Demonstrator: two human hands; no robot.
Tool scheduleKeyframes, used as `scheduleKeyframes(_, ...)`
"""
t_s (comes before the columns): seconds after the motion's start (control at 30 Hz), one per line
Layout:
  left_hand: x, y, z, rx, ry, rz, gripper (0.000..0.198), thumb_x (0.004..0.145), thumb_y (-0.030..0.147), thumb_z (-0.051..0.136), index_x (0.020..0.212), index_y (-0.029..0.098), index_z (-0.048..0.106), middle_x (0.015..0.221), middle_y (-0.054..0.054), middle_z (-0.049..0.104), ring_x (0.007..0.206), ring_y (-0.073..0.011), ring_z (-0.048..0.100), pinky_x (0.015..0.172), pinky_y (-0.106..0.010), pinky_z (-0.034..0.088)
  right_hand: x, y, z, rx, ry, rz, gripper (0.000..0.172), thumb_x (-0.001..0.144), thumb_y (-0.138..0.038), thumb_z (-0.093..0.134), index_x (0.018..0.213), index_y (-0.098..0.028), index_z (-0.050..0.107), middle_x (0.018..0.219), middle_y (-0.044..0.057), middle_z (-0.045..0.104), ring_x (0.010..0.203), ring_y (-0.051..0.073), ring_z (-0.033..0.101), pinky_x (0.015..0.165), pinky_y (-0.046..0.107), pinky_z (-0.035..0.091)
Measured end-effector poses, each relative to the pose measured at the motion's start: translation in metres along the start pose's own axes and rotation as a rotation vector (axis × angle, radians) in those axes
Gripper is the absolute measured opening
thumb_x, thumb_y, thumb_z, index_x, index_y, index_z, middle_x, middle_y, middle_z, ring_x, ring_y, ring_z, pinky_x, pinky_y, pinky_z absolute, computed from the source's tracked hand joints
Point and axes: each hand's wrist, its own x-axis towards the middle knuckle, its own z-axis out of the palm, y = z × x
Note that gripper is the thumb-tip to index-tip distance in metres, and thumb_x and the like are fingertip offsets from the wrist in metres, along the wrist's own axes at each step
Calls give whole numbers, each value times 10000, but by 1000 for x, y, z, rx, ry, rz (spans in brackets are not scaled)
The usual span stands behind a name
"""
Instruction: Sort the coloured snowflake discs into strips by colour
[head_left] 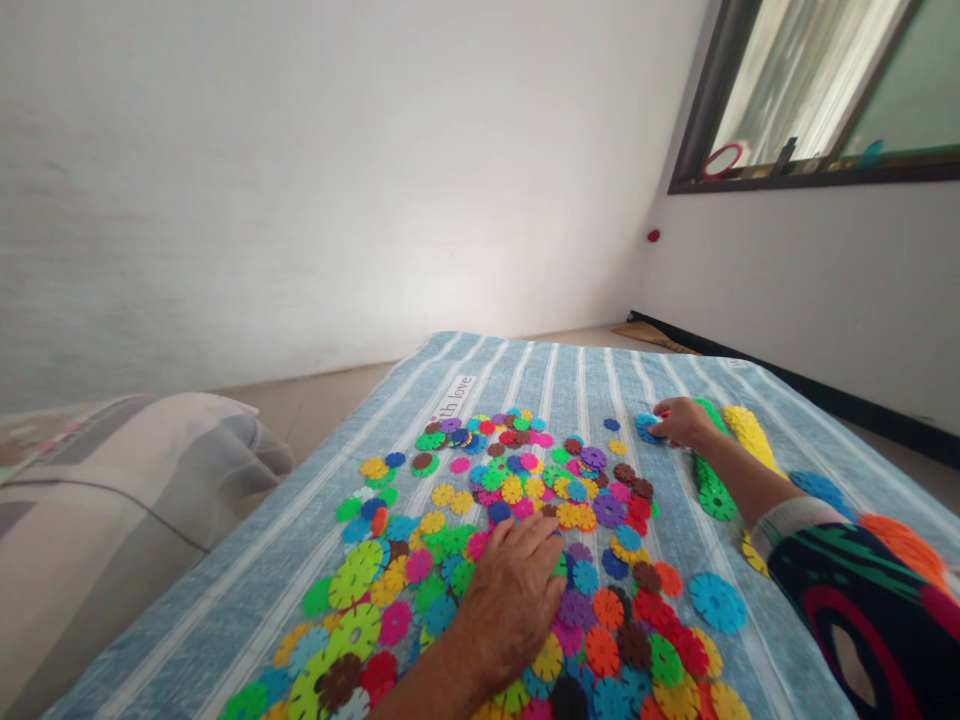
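Notched plastic discs [512, 489] in many colours lie scattered over the striped blue cloth [525, 375]. My left hand [510, 595] rests palm down on the pile, fingers stretched out, covering the discs beneath. Farther out to the right, my right hand [686, 422] has its fingers pinched together low over the cloth. A blue disc [647, 428] lies at those fingertips, and a bit of red shows by them; what the pinch holds is not clear. Just beyond the right hand are a row of green discs [712, 485] and a row of yellow discs [750, 435].
Blue discs [817, 488] and orange discs [904, 545] are grouped at the right, partly behind my sleeve. One large blue disc [718, 602] lies apart from the pile. A cloth-covered piece [150, 520] stands on the left. White walls [375, 180] and a window [817, 90] are beyond.
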Motion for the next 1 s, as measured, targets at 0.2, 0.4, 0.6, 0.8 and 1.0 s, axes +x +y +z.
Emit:
scheduleKeyframes(0.2, -1, -2, 2, 12, 7, 7, 337, 855, 228, 511, 1189, 248, 556, 1357, -43, 516, 1280, -236, 429, 1086, -520, 298, -9, -3, -1, 128, 36, -23, 190, 863, -307, 609, 899, -120, 615, 676, -29, 614, 525, 78, 572, 490, 209, 482)
scheduleKeyframes(0.4, 3, -6, 4, 35, 69, 77, 328, 826, 183, 525, 1146, 230, 581, 1311, -58, 554, 1246, -228, 460, 1065, -485, 334, -34, -2, -30, 319, 48, -127, 162, 681, -198, 705, 818, -130, 653, 451, -45, 557, 414, 90, 552, 385, 170, 397)
scheduleKeyframes(0.6, 5, -7, 4, 69, 58, 87, 353, 824, 163, 516, 1167, 223, 576, 1317, -64, 548, 1238, -234, 469, 1053, -490, 348, -86, 31, -75, 294, 15, -157, 96, 601, -142, 659, 695, -159, 644, 425, -41, 560, 358, 93, 503, 363, 190, 379)
scheduleKeyframes(0.8, 7, -10, 5, 77, 80, 101, 351, 827, 161, 511, 1166, 216, 582, 1316, -74, 551, 1234, -246, 477, 1046, -507, 359, -155, 73, -80, 226, -55, -91, 86, 589, -175, 627, 671, -188, 649, 436, -47, 561, 371, 102, 511, 380, 199, 379)
scheduleKeyframes(1.0, 9, -12, 6, 94, 100, 124, 334, 830, 164, 513, 1152, 214, 589, 1310, -80, 555, 1220, -251, 492, 1036, -510, 374, -197, 101, -61, 155, -168, -82, 121, 610, -188, 573, 699, -194, 655, 473, -49, 568, 388, 103, 528, 371, 190, 376)
